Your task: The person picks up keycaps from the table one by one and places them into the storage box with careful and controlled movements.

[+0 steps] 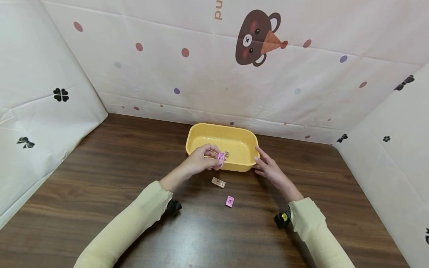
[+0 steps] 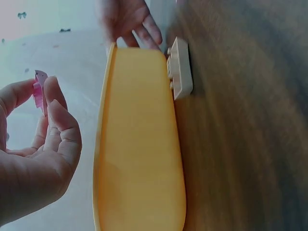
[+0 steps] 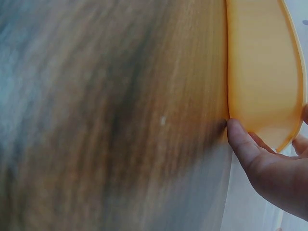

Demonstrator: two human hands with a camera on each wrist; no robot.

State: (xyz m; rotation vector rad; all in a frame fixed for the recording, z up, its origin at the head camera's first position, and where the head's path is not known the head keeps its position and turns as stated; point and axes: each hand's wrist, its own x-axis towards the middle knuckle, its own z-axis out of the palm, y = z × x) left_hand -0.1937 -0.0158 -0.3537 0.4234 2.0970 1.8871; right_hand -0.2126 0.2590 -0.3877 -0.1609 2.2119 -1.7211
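My left hand (image 1: 202,160) pinches a small pink toy piece (image 1: 221,159) between thumb and fingers, held up over the front rim of a yellow plastic basin (image 1: 219,130). In the left wrist view the pink piece (image 2: 40,91) looks thin, with an uneven edge. My right hand (image 1: 270,172) touches the right end of the basin, its fingers extended and spread at the corner. The right wrist view has one fingertip low against the basin wall (image 3: 264,67) and other fingers by the rim. A small tan piece (image 1: 227,153) lies inside the basin.
On the brown wooden table (image 1: 140,208), in front of the basin, lie a tan studded toy brick (image 1: 218,182) and, nearer me, a pink piece (image 1: 229,201). A printed white cloth wall (image 1: 201,74) stands close behind the basin, with more cloth at both sides.
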